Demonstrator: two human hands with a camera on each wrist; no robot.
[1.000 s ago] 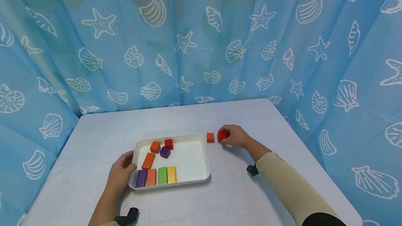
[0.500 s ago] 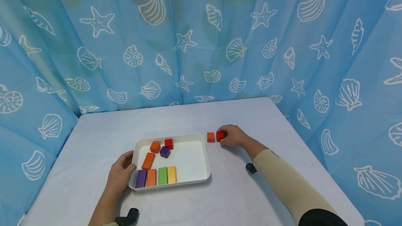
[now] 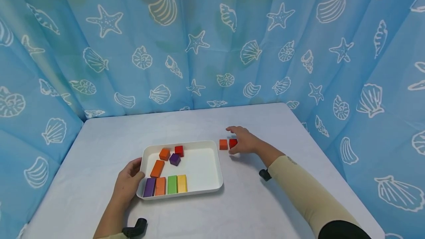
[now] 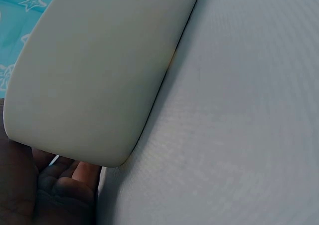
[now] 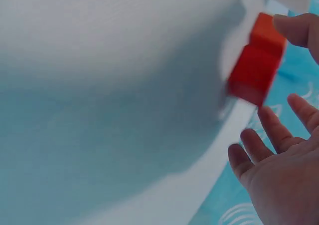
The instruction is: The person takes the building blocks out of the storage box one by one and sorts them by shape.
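Left hand (image 3: 127,183) at near-left corner of white tray (image 3: 212,165), thumb hooked over the rim, fingers under the wall; tray steadied on the tabletop (image 3: 252,209), eight blocks inside; best kept so. Farther right: right hand (image 3: 244,143) spread, fingers relaxed, holding nothing, hovering just beside red cube (image 3: 233,143); thumb tip near its side in wrist view. Red cube touching or nearly touching orange cube (image 3: 223,144), both just off the tray's far-right corner. Advisable: withdraw upward, not sideways, to spare the pair's alignment.

Curtained tabletop booth (image 3: 212,47)
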